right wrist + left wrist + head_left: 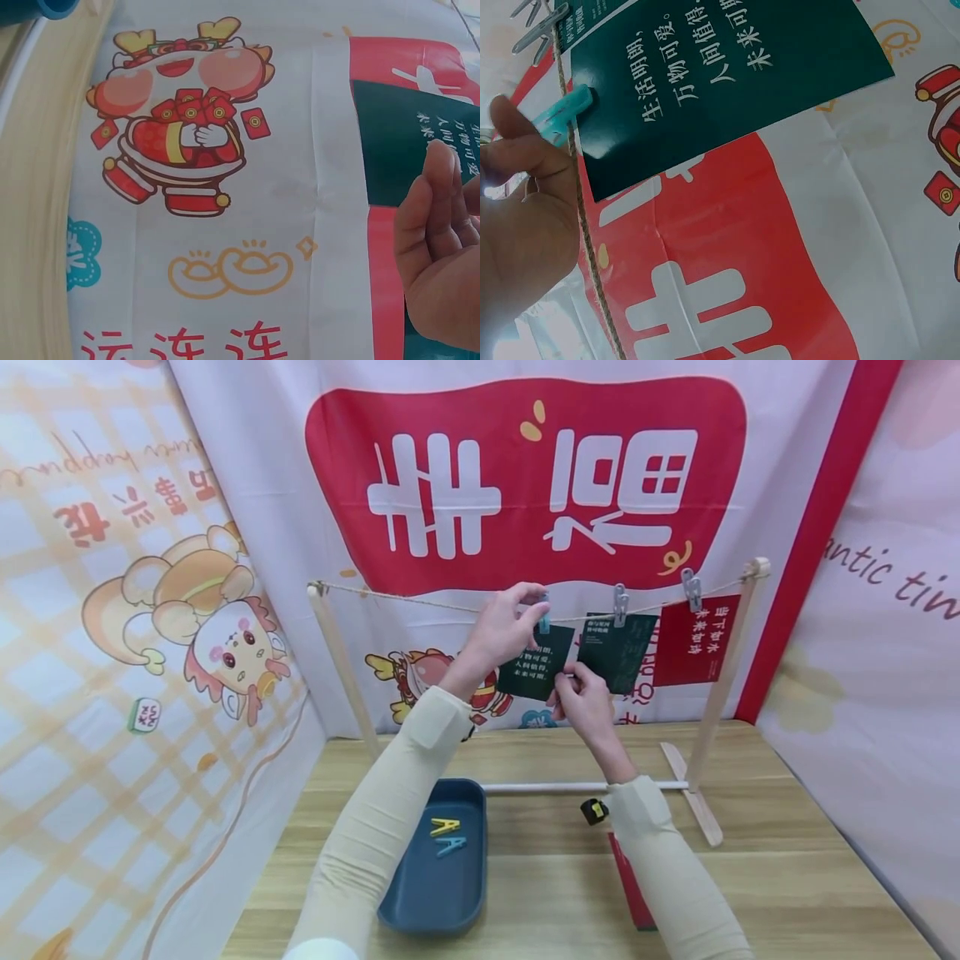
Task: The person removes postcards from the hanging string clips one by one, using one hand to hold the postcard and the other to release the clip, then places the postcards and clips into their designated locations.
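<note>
My left hand is up at a twine line and pinches the handle end of a light-blue clothespin. In the left wrist view, that clothespin's front end overlaps the top edge of a dark green card with white writing, right at the twine. Lower down, my right hand holds the card's bottom right corner between thumb and fingers. Just right of it hangs a second dark green card under a grey clothespin. Farther right, a red card hangs from another grey clothespin.
Wooden posts hold the twine, with a white bar low between them. A dark blue tray contains a yellow clothespin and a blue clothespin. Something flat and red lies on the table, partly behind the right sleeve.
</note>
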The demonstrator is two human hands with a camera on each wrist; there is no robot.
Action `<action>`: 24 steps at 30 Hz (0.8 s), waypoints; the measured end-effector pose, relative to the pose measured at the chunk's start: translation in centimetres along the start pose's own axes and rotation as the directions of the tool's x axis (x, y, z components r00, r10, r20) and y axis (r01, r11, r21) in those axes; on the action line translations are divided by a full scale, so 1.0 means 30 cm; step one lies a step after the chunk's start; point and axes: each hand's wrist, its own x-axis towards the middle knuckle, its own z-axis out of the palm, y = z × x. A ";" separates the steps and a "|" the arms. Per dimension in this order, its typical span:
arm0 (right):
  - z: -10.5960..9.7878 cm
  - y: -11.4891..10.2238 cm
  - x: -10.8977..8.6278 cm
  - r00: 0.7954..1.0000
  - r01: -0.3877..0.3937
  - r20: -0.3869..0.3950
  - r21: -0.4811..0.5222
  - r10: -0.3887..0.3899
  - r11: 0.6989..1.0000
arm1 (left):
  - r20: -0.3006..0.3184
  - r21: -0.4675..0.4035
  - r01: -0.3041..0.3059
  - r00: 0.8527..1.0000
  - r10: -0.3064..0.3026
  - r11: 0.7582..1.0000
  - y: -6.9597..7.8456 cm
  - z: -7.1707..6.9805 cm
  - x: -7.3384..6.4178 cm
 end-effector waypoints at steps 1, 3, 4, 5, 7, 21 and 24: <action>-0.002 0.000 -0.001 1.000 0.008 -0.002 0.006 -0.008 1.000 | -0.010 0.005 -0.015 1.000 0.015 1.000 -0.004 0.004 0.000; -0.008 -0.002 -0.002 1.000 0.022 -0.003 0.021 -0.022 1.000 | -0.035 0.019 -0.047 0.998 0.048 0.999 -0.010 0.012 0.003; -0.009 -0.001 0.000 1.000 0.029 -0.002 0.030 -0.029 0.999 | -0.051 0.025 -0.065 0.997 0.066 0.998 -0.013 0.016 0.004; -0.010 -0.002 0.000 0.999 0.033 -0.001 0.036 -0.033 0.999 | -0.068 0.029 -0.082 0.994 0.083 0.996 -0.015 0.019 0.006; -0.011 -0.007 0.000 0.999 0.044 0.003 0.046 -0.044 0.998 | -0.102 0.032 -0.111 0.988 0.114 0.993 -0.015 0.022 0.009; -0.001 0.094 0.051 1.000 0.027 -0.002 0.057 -0.027 0.998 | -0.217 -0.031 -0.188 0.960 0.177 0.982 -0.022 0.022 0.013; 0.000 0.105 0.045 1.000 0.021 -0.017 0.031 -0.020 0.999 | -0.230 -0.042 -0.219 0.952 0.203 0.975 -0.028 0.028 0.012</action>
